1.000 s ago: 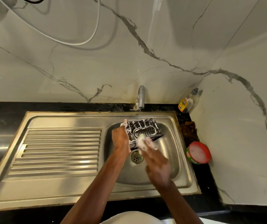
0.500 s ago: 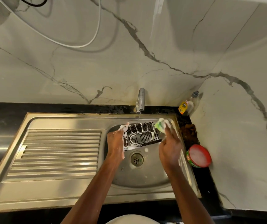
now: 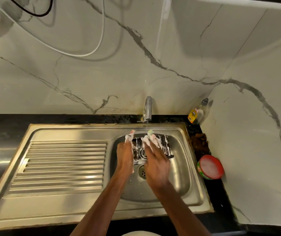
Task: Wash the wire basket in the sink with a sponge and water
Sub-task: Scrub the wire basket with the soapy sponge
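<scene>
A black wire basket (image 3: pixel 165 146), streaked with white foam, sits tilted in the steel sink bowl (image 3: pixel 180 176) under the tap. My left hand (image 3: pixel 125 155) grips its left edge, fingers soapy. My right hand (image 3: pixel 155 159) lies over the middle of the basket, pressing a foamy green sponge (image 3: pixel 150 133) whose tip shows past my fingertips. A thin stream of water falls from the tap (image 3: pixel 148 108) onto the sponge and basket. Much of the basket is hidden under my hands.
A ribbed steel drainboard (image 3: pixel 59 167) lies to the left of the bowl. On the black counter at right stand a red-rimmed tub of soap (image 3: pixel 210 166), a brown scrubber (image 3: pixel 199 142) and a dish-soap bottle (image 3: pixel 196 114). Marble walls close the back and right.
My right hand with the sponge has moved from the basket's far right corner left onto its middle. The left hand has kept its hold on the left edge.
</scene>
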`<state>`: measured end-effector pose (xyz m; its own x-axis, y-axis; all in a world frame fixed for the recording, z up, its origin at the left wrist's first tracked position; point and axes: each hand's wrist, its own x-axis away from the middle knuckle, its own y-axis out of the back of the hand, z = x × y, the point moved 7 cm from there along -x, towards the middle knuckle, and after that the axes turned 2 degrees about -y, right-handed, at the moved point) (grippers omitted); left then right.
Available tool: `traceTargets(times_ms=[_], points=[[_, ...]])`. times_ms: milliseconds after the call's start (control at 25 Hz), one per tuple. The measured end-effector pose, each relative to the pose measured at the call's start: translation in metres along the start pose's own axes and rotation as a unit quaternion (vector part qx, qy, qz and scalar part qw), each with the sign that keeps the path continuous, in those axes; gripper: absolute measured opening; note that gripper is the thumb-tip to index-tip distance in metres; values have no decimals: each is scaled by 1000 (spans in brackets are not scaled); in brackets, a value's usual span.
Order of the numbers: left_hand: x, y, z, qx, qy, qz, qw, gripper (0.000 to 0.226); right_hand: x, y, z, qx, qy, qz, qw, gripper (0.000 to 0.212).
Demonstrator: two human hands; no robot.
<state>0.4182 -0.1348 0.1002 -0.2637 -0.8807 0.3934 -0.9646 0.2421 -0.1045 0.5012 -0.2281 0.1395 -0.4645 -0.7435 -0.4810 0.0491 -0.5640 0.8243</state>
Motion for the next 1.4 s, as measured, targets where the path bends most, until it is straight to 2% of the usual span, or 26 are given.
traceTargets(times_ms=[40, 80, 120, 160, 200, 240, 280, 320, 360, 400, 440, 480, 520, 560, 600, 680, 720, 800, 880, 920, 960, 1040, 1120, 1240, 1320, 1400], points=[[1, 0, 2, 0, 8, -6, 1000, 35, -4, 1, -13, 6, -16, 15, 1000, 48], [1, 0, 2, -1, 17, -14, 1000, 35, -9, 2, -38, 2, -90, 27, 996, 51], [0, 1, 4, -5, 22, -21, 1000, 34, -13, 9, -63, -4, -178, 2, 984, 55], [2, 1, 4, -10, 19, -24, 999, 34, -12, 13, -69, -6, -221, -21, 975, 58], [2, 0, 2, -17, 13, -18, 1000, 33, -8, 10, -58, -15, -198, -33, 980, 58], [1, -3, 2, -21, 1, -2, 1000, 34, -3, 4, -30, -41, -126, -19, 991, 55], [-1, -4, 2, -24, -11, 11, 1000, 38, 10, 0, 7, -52, -17, -26, 998, 48], [-3, -5, 4, -23, -14, 22, 999, 41, 15, 4, 23, -60, 63, -55, 995, 42], [-2, -6, 6, -18, -1, 23, 1000, 41, 11, 8, 16, -83, 81, -50, 992, 43], [-3, -5, 7, -16, 19, 9, 1000, 36, 3, 11, -8, -104, 38, -38, 993, 49], [-2, -2, 6, -11, 36, -8, 999, 30, -6, 14, -40, -98, -43, -37, 994, 57], [0, -1, 6, -10, 50, -18, 999, 25, -9, 22, -68, -65, -113, -69, 989, 61], [1, 1, 6, -11, 53, -23, 998, 21, -5, 22, -74, -49, -133, -82, 987, 57], [1, 0, 5, -19, 44, -22, 999, 18, -1, 17, -63, -49, -117, -79, 989, 50], [0, -1, 5, -24, 35, -16, 999, 20, 4, 8, -34, -75, -73, -44, 994, 47], [-2, -5, 9, -28, 40, 14, 999, 33, 21, -3, -1, -121, -5, 22, 992, 50], [-1, -6, 10, -20, 56, 22, 998, 32, 17, 3, -9, -129, -9, 14, 991, 50], [2, -2, 7, -7, 75, 10, 997, 21, 3, 20, -63, -79, -92, -64, 991, 48], [-2, 7, 6, -19, 73, 5, 997, 16, 3, 29, -129, -75, -243, -72, 965, 49], [-4, 9, 0, -16, 69, 12, 997, 15, 6, 28, -147, -138, -299, -65, 942, 46], [-8, 11, -2, -4, 65, 22, 998, 15, 10, 18, -153, -247, -355, -50, 901, 43], [-14, 13, -5, 8, 79, 48, 996, 31, 16, -5, -134, -467, -417, -2, 780, 34], [-19, 16, -1, 42, 92, 66, 993, 36, 14, -13, -120, -539, -428, 21, 725, 36], [-32, 29, 18, 83, 105, 80, 988, 54, 4, -17, -115, -575, -418, 49, 702, 48], [-27, 26, 17, 34, 78, 124, 989, 72, 2, -19, -118, -575, -434, 53, 691, 54], [-13, 18, 1, -28, 56, 130, 990, 67, -2, -17, -114, -577, -429, 52, 693, 52]])
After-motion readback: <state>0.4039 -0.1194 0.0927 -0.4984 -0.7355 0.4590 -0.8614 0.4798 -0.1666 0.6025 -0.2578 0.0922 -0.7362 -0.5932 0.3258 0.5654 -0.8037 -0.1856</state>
